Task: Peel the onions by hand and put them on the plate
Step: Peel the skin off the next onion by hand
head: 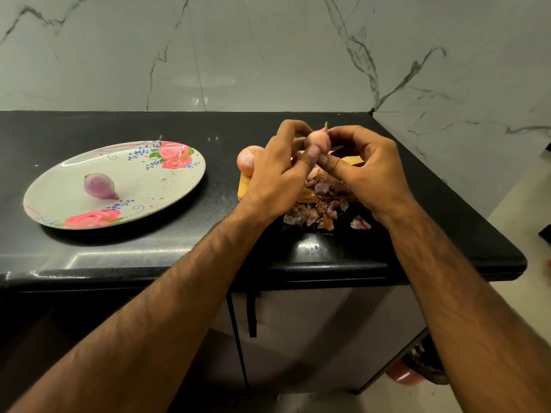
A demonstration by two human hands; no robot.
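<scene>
A small pink onion (pixel 318 139) with its dry stem pointing up is held above the wooden cutting board (pixel 245 186). My left hand (pixel 278 177) grips it from the left with the thumb against its underside. My right hand (pixel 368 171) grips it from the right, thumb beside the left thumb. Another unpeeled onion (pixel 247 158) rests at the board's far left corner, partly behind my left hand. One peeled purple onion (pixel 99 185) lies on the floral plate (pixel 155 186) at the left.
Loose onion skins (pixel 316 214) lie on the board and on the black counter (pixel 214 234) in front of it. The marble wall closes the back and the right. The counter's front edge runs below my forearms, with a cabinet under it.
</scene>
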